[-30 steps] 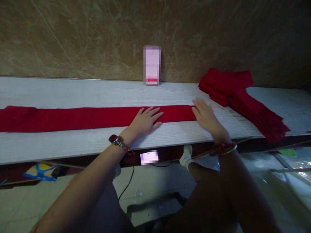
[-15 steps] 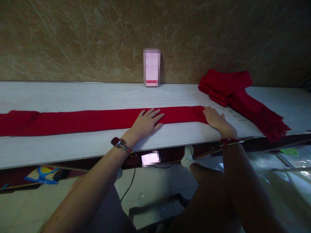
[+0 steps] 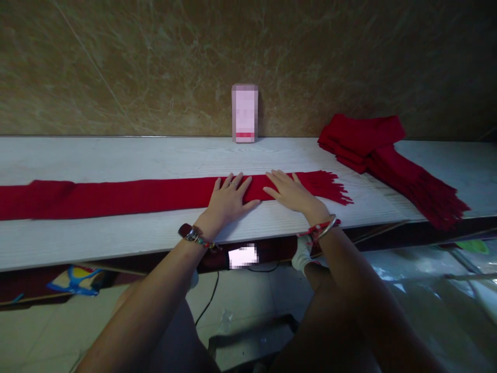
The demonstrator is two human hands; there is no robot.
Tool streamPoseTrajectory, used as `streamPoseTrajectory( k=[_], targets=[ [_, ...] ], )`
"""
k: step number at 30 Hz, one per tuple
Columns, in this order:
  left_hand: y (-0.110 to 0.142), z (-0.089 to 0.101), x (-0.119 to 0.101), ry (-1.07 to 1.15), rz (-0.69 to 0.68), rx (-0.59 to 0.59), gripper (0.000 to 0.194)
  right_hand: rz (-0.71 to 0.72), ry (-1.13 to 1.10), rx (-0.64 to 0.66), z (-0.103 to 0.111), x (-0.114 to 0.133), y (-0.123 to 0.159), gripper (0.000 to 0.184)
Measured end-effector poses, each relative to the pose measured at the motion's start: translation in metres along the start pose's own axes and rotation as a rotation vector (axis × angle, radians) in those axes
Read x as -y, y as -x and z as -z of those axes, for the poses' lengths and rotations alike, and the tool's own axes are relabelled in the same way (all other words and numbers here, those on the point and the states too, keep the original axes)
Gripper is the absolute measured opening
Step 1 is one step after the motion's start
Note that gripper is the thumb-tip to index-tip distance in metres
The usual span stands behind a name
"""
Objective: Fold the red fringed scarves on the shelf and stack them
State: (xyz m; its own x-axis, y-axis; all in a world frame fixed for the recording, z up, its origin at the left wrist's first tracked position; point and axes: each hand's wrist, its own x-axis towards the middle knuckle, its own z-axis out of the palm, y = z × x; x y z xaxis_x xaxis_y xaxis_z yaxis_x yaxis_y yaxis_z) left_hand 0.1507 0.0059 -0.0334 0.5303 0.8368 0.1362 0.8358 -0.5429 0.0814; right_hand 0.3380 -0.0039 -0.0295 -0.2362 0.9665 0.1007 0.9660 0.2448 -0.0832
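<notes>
A long red scarf [image 3: 116,196] lies flat along the white table [image 3: 116,235], running off the left edge of view, its fringed end [image 3: 330,187] pointing right. My left hand [image 3: 229,199] lies flat on the scarf with fingers spread, a ring on one finger and a beaded bracelet at the wrist. Just to its right, my right hand [image 3: 293,196] also rests flat and open on the scarf, close to the fringe, wearing a bangle and a red cord.
A stack of folded red scarves [image 3: 365,140] sits at the back right, fringes [image 3: 435,199] hanging over the table's front edge. A blurred upright card [image 3: 244,113] leans against the marbled wall. My knees, a cable and tiled floor show below the table.
My right hand slid left along the scarf from its fringed end to beside my left hand, uncovering the fringe. My left hand stayed in place.
</notes>
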Motion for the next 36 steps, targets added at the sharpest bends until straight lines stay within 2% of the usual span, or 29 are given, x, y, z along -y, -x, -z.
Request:
streamPoseTrajectory(
  k=[3,6,14,17,20,23,26,30,36],
  targets=[
    [0.002,0.003,0.004,-0.011,-0.020,0.050,0.067,-0.055,0.012,-0.040,-0.003,-0.021,0.002,0.051],
    [0.004,0.005,0.010,-0.027,-0.003,0.078,0.068,-0.011,0.020,-0.071,-0.005,-0.039,0.004,0.048],
    [0.007,0.008,0.017,-0.041,-0.033,0.088,0.065,0.067,0.040,-0.129,-0.016,-0.054,0.006,0.047],
    [0.007,0.008,0.016,-0.058,-0.106,0.067,0.057,0.082,-0.008,-0.180,-0.012,-0.062,0.019,0.047],
    [0.004,0.007,0.016,-0.069,-0.218,0.011,0.045,0.097,-0.057,-0.213,0.000,-0.076,0.039,0.050],
    [0.001,0.007,0.016,-0.054,-0.270,-0.019,0.041,0.080,-0.074,-0.181,0.013,-0.094,0.061,0.052],
    [-0.002,0.006,0.016,-0.044,-0.285,-0.040,0.040,0.046,-0.069,-0.137,0.017,-0.109,0.076,0.045],
    [-0.005,0.005,0.013,-0.055,-0.285,-0.037,0.040,0.023,-0.063,-0.196,0.009,-0.113,0.081,0.040],
    [-0.007,0.009,0.006,-0.045,-0.349,-0.005,0.037,0.054,-0.068,-0.283,0.002,-0.103,0.076,0.035]
  ],
)
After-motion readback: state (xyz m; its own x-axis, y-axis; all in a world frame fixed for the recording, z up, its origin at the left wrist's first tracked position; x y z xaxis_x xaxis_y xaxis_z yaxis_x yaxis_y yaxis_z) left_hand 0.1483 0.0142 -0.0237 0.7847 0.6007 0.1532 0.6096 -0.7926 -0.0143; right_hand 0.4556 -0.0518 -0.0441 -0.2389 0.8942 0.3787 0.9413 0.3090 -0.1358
